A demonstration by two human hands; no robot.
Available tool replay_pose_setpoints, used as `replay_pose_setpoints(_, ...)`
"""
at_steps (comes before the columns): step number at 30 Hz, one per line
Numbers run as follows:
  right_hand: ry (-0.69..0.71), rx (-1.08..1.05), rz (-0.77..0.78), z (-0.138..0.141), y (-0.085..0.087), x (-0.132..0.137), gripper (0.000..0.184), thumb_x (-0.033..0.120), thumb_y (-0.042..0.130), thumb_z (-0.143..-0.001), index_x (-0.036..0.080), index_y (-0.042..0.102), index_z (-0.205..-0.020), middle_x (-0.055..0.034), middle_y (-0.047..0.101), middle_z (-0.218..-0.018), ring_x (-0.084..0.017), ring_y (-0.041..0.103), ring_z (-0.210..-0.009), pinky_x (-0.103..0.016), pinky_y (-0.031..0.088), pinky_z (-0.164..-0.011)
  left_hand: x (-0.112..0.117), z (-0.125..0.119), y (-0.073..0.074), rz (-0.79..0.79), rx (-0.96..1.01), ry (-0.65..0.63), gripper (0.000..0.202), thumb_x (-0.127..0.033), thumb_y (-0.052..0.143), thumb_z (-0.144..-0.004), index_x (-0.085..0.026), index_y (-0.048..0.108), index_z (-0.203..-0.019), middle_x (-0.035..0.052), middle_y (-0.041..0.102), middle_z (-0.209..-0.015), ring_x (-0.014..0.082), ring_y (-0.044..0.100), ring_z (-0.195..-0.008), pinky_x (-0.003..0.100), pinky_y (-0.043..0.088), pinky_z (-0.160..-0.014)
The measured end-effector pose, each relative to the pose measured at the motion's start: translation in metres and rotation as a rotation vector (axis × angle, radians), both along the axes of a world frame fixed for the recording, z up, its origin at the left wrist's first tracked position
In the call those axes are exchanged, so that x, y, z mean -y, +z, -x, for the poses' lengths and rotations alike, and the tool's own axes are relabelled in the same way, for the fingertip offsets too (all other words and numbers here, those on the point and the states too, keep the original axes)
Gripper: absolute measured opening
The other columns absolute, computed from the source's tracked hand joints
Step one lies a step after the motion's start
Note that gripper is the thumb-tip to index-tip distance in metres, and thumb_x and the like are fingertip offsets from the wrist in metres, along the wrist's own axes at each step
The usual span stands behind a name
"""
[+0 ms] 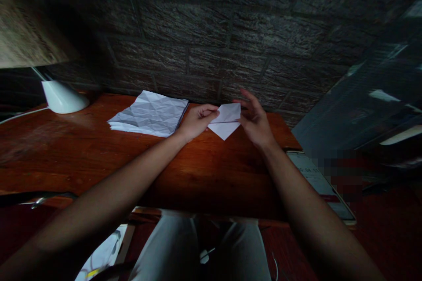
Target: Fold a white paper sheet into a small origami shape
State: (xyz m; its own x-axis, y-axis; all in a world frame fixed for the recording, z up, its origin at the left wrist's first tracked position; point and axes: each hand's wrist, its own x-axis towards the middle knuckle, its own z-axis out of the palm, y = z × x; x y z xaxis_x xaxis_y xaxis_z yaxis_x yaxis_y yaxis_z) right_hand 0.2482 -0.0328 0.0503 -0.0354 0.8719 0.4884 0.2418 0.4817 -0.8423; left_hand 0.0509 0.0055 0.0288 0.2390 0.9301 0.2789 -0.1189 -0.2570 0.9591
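Observation:
A small piece of folded white paper (224, 130) is held over the wooden table, with a point towards me and a crease running across its middle. My left hand (197, 120) pinches its left edge between thumb and fingers. At the paper's right side is my right hand (254, 120), fingers spread and slightly curled; its thumb side meets or overlaps the paper's edge, and I cannot make out any grip. Left of my left hand lies a stack of creased white paper sheets (150, 112).
A lamp with a woven shade (29, 30) and white base (64, 99) stands at the left. A dark brick wall (204, 30) rises behind the wooden table (198, 180). A phone (321, 186) lies by the right edge, near a grey panel (356, 92).

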Motion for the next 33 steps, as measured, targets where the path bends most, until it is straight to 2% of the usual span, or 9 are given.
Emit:
replay_pose_setpoints(2, 0.041, 0.021, -0.018, 0.000, -0.001, 0.000, 0.060, 0.030, 0.078, -0.082, 0.034, 0.062, -0.139, -0.0049, 0.069, -0.137, -0.025, 0.070, -0.111, -0.044, 0.059, -0.093, 0.000, 0.000, 0.000, 0.001, 0.010, -0.020, 0.012, -0.026, 0.074, -0.083, -0.020, 0.078, -0.093, 0.0001, 0.074, -0.073, 0.0114, 0.058, -0.058, 0.023, 0.041, -0.057)
replay_pose_setpoints(5, 0.098, 0.043, -0.026, 0.001, -0.005, -0.003, 0.043, 0.023, 0.076, -0.080, 0.031, 0.072, -0.122, -0.0033, 0.074, -0.125, -0.024, 0.071, -0.107, -0.044, 0.058, -0.095, -0.001, 0.001, 0.002, 0.000, 0.031, -0.046, 0.015, -0.025, 0.075, -0.083, -0.019, 0.077, -0.096, 0.0012, 0.076, -0.077, 0.0129, 0.063, -0.065, 0.025, 0.046, -0.064)
replay_pose_setpoints(9, -0.026, 0.182, -0.118, 0.002, -0.008, -0.004, 0.032, 0.017, 0.080, -0.074, 0.029, 0.079, -0.104, -0.0052, 0.075, -0.120, -0.025, 0.070, -0.108, -0.046, 0.056, -0.098, -0.001, 0.001, 0.004, -0.009, 0.057, 0.011, 0.019, -0.025, 0.077, -0.081, -0.018, 0.077, -0.099, 0.0023, 0.077, -0.083, 0.0150, 0.067, -0.075, 0.027, 0.049, -0.071)
replay_pose_setpoints(12, -0.073, 0.216, -0.169, 0.003, -0.009, -0.003, 0.026, 0.015, 0.078, -0.076, 0.028, 0.079, -0.099, -0.0050, 0.075, -0.117, -0.025, 0.069, -0.112, -0.047, 0.054, -0.103, -0.001, 0.002, 0.005, 0.030, 0.112, 0.047, 0.023, -0.024, 0.079, -0.078, -0.018, 0.077, -0.101, 0.0023, 0.077, -0.088, 0.0154, 0.068, -0.081, 0.027, 0.050, -0.077)
replay_pose_setpoints(17, -0.142, 0.230, -0.167, 0.009, -0.012, 0.001, 0.023, 0.019, 0.075, -0.082, 0.027, 0.078, -0.103, -0.0057, 0.075, -0.108, -0.024, 0.071, -0.096, -0.044, 0.058, -0.093, -0.002, 0.002, 0.007, 0.195, 0.275, -0.049, 0.038, -0.025, 0.083, -0.074, -0.019, 0.074, -0.111, 0.0012, 0.076, -0.089, 0.0166, 0.070, -0.081, 0.029, 0.053, -0.079)
replay_pose_setpoints(22, -0.220, 0.325, -0.232, 0.014, -0.010, 0.006, 0.031, 0.023, 0.076, -0.083, 0.026, 0.075, -0.114, -0.0078, 0.074, -0.114, -0.025, 0.070, -0.093, -0.044, 0.060, -0.088, 0.002, 0.001, 0.010, 0.227, 0.360, -0.179, 0.032, -0.024, 0.083, -0.077, -0.017, 0.074, -0.106, 0.0066, 0.079, -0.102, 0.0193, 0.073, -0.092, 0.030, 0.057, -0.085)
replay_pose_setpoints(25, -0.232, 0.367, -0.262, 0.016, -0.009, 0.008, 0.036, 0.023, 0.074, -0.084, 0.025, 0.073, -0.119, -0.0090, 0.072, -0.115, -0.026, 0.070, -0.095, -0.044, 0.060, -0.087, 0.004, 0.000, 0.010, 0.243, 0.386, -0.185, 0.031, -0.022, 0.080, -0.079, -0.019, 0.074, -0.109, 0.0060, 0.080, -0.104, 0.0192, 0.074, -0.095, 0.029, 0.058, -0.086)
replay_pose_setpoints(33, -0.200, 0.456, -0.287, 0.018, -0.009, 0.008, 0.052, 0.014, 0.069, -0.081, 0.025, 0.066, -0.132, -0.0108, 0.072, -0.125, -0.030, 0.069, -0.111, -0.048, 0.058, -0.096, 0.000, 0.001, 0.009, 0.314, 0.405, -0.167, 0.025, -0.023, 0.076, -0.086, -0.019, 0.075, -0.110, 0.0066, 0.080, -0.102, 0.0186, 0.074, -0.092, 0.028, 0.060, -0.080)
